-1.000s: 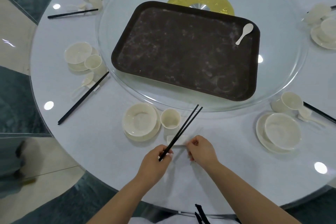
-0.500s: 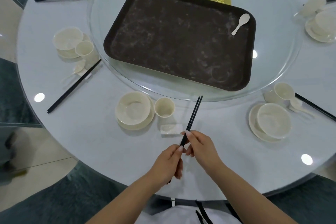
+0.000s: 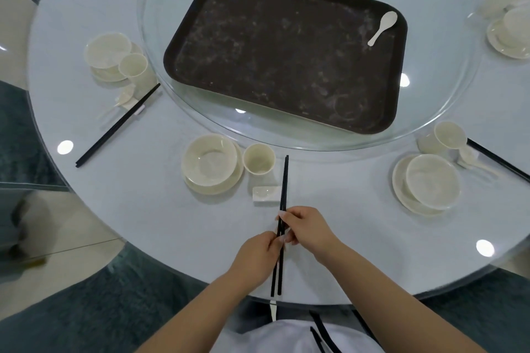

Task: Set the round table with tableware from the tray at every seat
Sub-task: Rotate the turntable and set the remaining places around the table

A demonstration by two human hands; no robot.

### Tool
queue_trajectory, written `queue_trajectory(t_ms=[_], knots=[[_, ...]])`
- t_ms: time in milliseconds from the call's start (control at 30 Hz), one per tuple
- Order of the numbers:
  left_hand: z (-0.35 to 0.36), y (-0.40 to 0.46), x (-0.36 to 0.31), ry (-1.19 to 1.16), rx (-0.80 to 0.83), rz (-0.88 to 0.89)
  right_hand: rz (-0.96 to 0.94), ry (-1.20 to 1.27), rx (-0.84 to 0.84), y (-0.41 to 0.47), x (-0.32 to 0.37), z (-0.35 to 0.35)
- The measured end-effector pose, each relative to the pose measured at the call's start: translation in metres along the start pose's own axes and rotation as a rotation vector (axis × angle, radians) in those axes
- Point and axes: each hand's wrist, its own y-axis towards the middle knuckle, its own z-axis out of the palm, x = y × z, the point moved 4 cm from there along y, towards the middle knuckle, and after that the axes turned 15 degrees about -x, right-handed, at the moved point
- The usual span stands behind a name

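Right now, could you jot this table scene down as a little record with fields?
Chopsticks: black pair, lying over the white rest, pointing toward the tray
Left hand: pinches the pair
Right hand: pinches the pair
Nearest seat: bowl on plate, cup beside it
Tray: dark, on the glass turntable
Left on tray: one white spoon
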Motion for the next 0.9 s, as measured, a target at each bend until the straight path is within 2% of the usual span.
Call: queue_trajectory(t_ms=[200,767,900], knots=[[-0.002,0.011,-0.001,0.13,-0.121,0.054,0.005,-0.081,-0.077,0.015,0.0,0.003],[-0.006,0.022,-0.005,0.055,-0.194,0.033,-0.056,-0.142,-0.156,0.02,-0.008,-0.001],[-0.024,0.028,-0.014,0.025,-0.277,0.008,-0.091,-0.19,-0.184,0.025,-0.001,-0.005]])
